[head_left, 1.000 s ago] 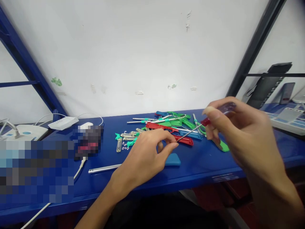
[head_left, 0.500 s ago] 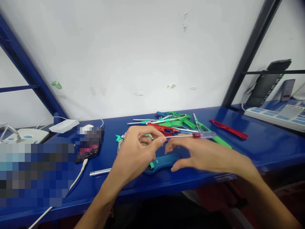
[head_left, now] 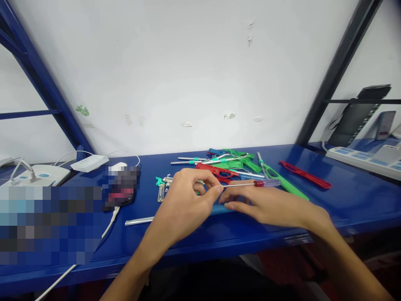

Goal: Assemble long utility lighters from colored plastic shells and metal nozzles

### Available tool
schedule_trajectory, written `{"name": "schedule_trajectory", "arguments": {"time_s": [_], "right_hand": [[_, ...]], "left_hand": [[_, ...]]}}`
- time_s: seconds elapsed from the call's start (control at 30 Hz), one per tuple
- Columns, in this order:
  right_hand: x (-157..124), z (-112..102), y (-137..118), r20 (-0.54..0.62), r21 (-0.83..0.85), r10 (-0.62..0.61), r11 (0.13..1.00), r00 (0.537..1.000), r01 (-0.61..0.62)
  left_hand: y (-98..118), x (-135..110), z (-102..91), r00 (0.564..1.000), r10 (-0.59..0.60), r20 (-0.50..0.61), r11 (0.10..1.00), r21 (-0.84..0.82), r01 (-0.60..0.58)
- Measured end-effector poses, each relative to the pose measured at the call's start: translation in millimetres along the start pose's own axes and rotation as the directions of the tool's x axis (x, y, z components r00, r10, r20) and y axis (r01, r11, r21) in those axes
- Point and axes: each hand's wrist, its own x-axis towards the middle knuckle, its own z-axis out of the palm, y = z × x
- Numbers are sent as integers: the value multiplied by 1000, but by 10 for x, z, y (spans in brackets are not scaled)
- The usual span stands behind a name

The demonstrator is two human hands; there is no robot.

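Note:
My left hand (head_left: 188, 200) is over the blue shelf, its thumb and forefinger pinched together on something small I cannot make out. My right hand (head_left: 266, 205) lies beside it, fingers closed round a teal plastic lighter shell (head_left: 221, 209) that is mostly hidden under both hands. A screwdriver (head_left: 253, 183) with a red and clear handle lies on the shelf just behind my right hand, its thin shaft pointing left toward my left fingertips. A metal tube (head_left: 139, 220) lies left of my left wrist.
A heap of red, green and blue lighter shells and metal tubes (head_left: 232, 164) sits behind the hands, with a red shell (head_left: 305, 174) apart at right. A phone (head_left: 120, 188), chargers and white cables (head_left: 89, 162) lie left. A power strip (head_left: 363, 161) is far right.
My right hand put the screwdriver down on the shelf and dropped onto the teal shell. My left hand rose slightly and pinched shut beside it.

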Motion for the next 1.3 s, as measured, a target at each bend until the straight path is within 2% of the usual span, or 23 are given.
{"name": "schedule_trajectory", "arguments": {"time_s": [0.17,0.33,0.53,0.77,0.9,1.07,1.2,1.3], "right_hand": [[48,7,15,6,-8,-18,1000,1000,18],[38,45,-128,14,29,8,1000,1000,-9],[53,113,-181,15,42,-101,994,995,100],[54,68,-152,15,-9,-167,986,986,168],[76,67,-191,-30,-40,-185,982,982,184],[181,135,-102,-65,-41,-225,974,972,223],[190,90,3,-101,-76,-183,981,978,176],[93,-42,86,-212,-85,-84,994,974,67]], "left_hand": [[-20,19,1,1000,-4,6,1000,13,4],[-29,31,-5,1000,6,12,1000,-2,-6],[-38,16,-10,1000,1,20,1000,16,-2],[4,1,-1,1000,16,-18,999,44,-15],[-25,9,0,1000,-8,-16,1000,29,8],[-67,45,27,999,-28,-46,998,52,30],[-81,73,19,994,-39,-103,995,90,49],[-64,73,-38,988,-43,-146,996,72,54]]}}
